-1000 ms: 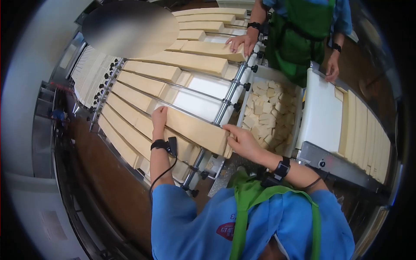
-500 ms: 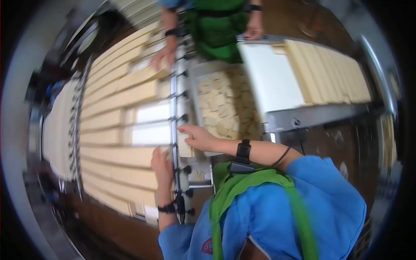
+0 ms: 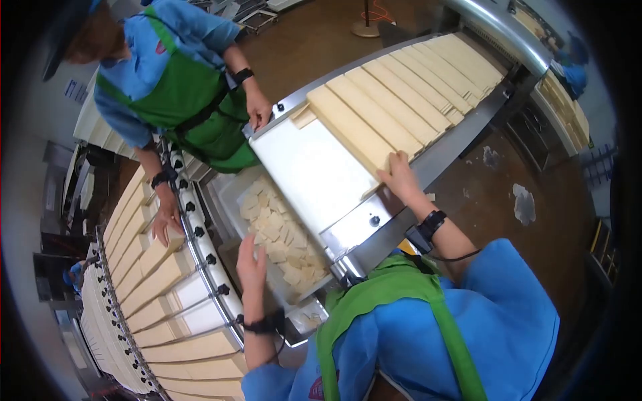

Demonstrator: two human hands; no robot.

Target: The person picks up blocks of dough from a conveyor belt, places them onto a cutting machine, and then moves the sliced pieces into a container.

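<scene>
My right hand [image 3: 399, 176] reaches to the near end of a long pale block [image 3: 348, 130], the first of several lying side by side on the white conveyor belt [image 3: 301, 170]; the fingers rest on its end. My left hand [image 3: 251, 262] hovers open, fingers apart, over the bin of small pale offcuts [image 3: 277, 237] and holds nothing. Both wrists wear black bands with cables.
A co-worker in a green apron [image 3: 180, 87] stands across, one hand [image 3: 166, 224] on a block on the roller rack [image 3: 167, 287], the other hand [image 3: 259, 112] at the conveyor's corner. More blocks fill the rack at the lower left. Brown floor [image 3: 508, 187] lies to the right.
My view swung right from the rack to the conveyor. My right hand left the rack's edge and reached the block on the belt. My left hand lifted off the rack blocks to above the bin.
</scene>
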